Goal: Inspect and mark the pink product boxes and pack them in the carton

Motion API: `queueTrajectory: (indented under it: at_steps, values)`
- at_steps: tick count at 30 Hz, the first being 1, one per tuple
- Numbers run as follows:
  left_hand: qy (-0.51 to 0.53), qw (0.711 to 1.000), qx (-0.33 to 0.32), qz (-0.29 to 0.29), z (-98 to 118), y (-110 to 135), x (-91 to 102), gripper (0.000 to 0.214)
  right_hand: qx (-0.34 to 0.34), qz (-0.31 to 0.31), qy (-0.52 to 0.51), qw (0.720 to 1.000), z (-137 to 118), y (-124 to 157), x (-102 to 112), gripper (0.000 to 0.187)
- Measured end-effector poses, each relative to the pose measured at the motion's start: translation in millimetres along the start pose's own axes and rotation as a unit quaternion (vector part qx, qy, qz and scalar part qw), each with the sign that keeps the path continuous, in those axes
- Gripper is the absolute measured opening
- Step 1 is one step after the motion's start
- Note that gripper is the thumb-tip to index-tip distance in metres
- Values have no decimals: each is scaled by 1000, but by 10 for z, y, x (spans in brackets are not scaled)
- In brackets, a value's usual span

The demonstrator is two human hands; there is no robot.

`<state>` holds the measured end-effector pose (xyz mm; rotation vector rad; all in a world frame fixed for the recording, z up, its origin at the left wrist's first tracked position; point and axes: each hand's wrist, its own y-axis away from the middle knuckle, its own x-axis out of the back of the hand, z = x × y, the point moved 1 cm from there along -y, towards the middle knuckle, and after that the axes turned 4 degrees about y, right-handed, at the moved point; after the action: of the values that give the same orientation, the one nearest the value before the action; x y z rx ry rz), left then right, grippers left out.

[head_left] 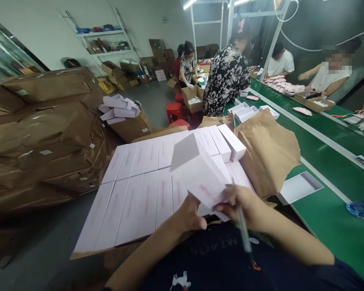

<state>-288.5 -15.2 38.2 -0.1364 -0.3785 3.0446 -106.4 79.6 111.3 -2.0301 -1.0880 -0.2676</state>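
A white cardboard box (197, 173) is tilted up in front of me, with faint reddish print on its near side. My right hand (245, 204) pinches its near right corner. A slim, pale pen-like tool (245, 230) is also held in that hand, pointing down toward my shirt; motion blur hides its exact kind. My left hand (191, 214) is at the box's left near corner, thumb out and fingers partly hidden behind the box; it appears to support it. Below lie rows of similar white boxes (133, 198), packed side by side on brown paper.
Crumpled brown paper (267, 149) stands up right of the boxes. An open white box (303, 188) and a blue-tinted bottle (360, 209) are on the green table (333, 226). Brown-wrapped stacks (45, 153) rise at left. Several people work beyond, near red stools (174, 112).
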Motion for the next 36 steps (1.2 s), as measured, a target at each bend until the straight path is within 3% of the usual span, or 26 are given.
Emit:
queueTrajectory:
  at_steps: [2, 3, 7, 9, 11, 15, 20, 26, 32, 36]
  values:
    - [84, 996, 12, 12, -51, 7, 21, 68, 51, -57, 31, 997, -78, -142, -179, 21]
    - [105, 994, 22, 39, -89, 27, 47, 64, 51, -62, 28, 996, -88, -194, -224, 22]
    - [31, 986, 66, 150, -215, 166, 166, 108, -35, 63, -3, 997, 12, -354, -247, 31]
    - [-19, 990, 61, 122, -230, 237, 210, 116, -68, 99, -10, 993, 84, -422, -277, 29]
    - [-61, 993, 65, 79, -239, 314, 262, 110, -76, 94, -26, 992, 133, -480, -339, 27]
    - [-126, 983, 129, 42, -269, 479, 390, 99, -75, 102, -17, 992, 165, -540, -433, 27]
    - [-98, 980, 174, 17, -200, 537, 355, 92, -68, 84, -9, 994, 189, -575, -453, 28]
    - [0, 977, 192, 92, -128, 560, 176, 98, -66, 77, -25, 995, 211, -618, -458, 27]
    - [20, 975, 210, 62, -185, 662, 173, 89, -72, 47, 2, 996, 181, -667, -372, 24]
    - [0, 990, 133, 54, -179, 597, 248, 82, -110, -45, 125, 985, 105, -705, -265, 14]
